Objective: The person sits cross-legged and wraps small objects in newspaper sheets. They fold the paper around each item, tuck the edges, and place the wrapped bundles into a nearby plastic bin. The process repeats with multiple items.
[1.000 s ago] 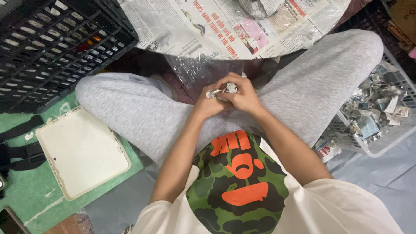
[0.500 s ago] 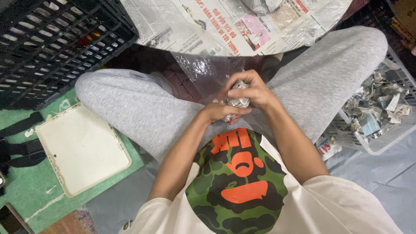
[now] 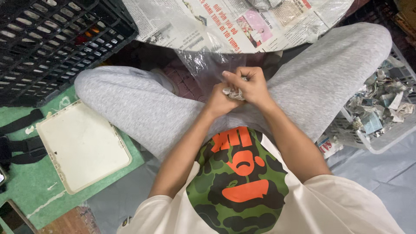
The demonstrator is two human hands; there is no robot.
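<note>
While the left hand (image 3: 219, 102) cups it from below, the right hand (image 3: 249, 84) closes tightly over a crumpled newspaper wad (image 3: 234, 92), held above the lap between grey-trousered knees (image 3: 130, 104).

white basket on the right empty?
No, the white plastic basket on the right holds a heap of crumpled newspaper wads.

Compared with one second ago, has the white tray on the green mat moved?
No. The white tray lies in the same place on the green mat, beside the person's grey-trousered knee, below the black crate.
</note>
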